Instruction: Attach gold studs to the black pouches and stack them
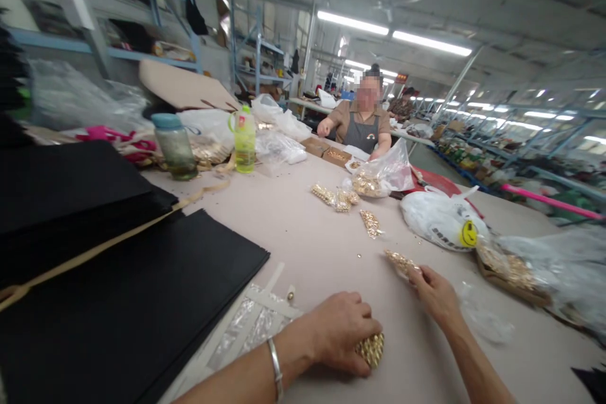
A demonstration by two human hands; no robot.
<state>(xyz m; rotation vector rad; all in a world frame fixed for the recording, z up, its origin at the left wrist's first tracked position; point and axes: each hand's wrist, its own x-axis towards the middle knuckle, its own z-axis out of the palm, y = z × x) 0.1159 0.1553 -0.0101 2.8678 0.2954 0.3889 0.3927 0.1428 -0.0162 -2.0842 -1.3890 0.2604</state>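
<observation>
My left hand (pixel 334 331), with a silver bangle at its wrist, is wrapped over a bundle of gold beads (pixel 371 350) just above or on the table. Its fingers cover part of the bundle. Further right, my right hand (pixel 434 290) pinches the end of a small clear packet of gold beads (pixel 400 262), tilted above the table (pixel 317 252). Beyond it lies another bead packet (pixel 370 224), with more packets (pixel 334 197) behind. One round gold piece (pixel 290 296) sits near my left hand, beside a sheet with clear plastic strips (pixel 246 322).
Stacked black sheets (pixel 199 284) fill the left side, crossed by a tan strip (pixel 118 252). A blue-lidded jar (pixel 174 148) and a green bottle (pixel 244 142) stand behind. White bags (pixel 440 218) and a box of gold parts (pixel 514 274) are at right. A co-worker (pixel 362 117) sits across.
</observation>
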